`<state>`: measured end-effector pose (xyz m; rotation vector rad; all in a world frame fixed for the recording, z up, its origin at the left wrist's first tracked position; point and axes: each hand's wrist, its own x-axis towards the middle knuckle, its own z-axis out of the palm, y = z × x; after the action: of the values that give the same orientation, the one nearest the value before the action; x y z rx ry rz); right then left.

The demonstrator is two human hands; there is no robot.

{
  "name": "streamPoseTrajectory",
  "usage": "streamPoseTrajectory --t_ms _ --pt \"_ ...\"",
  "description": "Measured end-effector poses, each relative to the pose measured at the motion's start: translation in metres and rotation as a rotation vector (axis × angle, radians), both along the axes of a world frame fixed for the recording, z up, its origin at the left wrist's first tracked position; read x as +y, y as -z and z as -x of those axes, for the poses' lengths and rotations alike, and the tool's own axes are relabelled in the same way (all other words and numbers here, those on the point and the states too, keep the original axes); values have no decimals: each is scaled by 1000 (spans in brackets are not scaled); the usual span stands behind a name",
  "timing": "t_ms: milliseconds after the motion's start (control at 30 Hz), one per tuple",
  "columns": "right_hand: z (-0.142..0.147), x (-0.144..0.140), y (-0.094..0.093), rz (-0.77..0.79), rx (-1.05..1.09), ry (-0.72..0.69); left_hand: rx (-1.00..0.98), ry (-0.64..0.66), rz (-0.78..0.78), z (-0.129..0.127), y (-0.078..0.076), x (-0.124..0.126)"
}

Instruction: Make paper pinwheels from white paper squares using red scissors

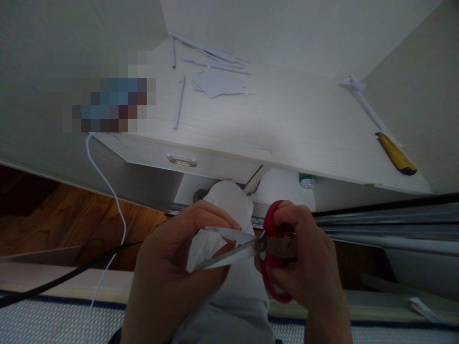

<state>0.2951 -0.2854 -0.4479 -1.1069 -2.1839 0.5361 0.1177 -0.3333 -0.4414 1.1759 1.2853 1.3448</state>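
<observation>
My right hand (304, 253) grips a pair of scissors (236, 252) by its red handles, fingers through the loops. The blades are spread apart and point left, toward my left hand (179, 253). The left thumb and fingertips are pinched together close behind the blades. A small whitish bit shows at those fingertips, but the blades partly cover it and I cannot make out what it is. Both hands are held above my lap, in front of the white desk (287, 129).
On the desk lie cut paper pieces (218, 83), several thin rolled paper tubes (179, 102) and a yellow utility knife (396, 154) at the right. A blurred-out object (114, 102) sits at the left, with a white cable (120, 210) hanging down. Below is a drawer (211, 172).
</observation>
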Motion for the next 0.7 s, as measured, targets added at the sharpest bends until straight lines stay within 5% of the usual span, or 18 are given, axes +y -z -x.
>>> streamPoseTrajectory --t_ms 267,533,700 --pt "-5 -1 6 94 103 15 -28 21 14 2 5 -1" --pt "-9 -5 4 433 573 84 129 -46 19 -1 3 4" --pt "9 -10 -2 624 662 82 238 -71 49 -1 7 3"
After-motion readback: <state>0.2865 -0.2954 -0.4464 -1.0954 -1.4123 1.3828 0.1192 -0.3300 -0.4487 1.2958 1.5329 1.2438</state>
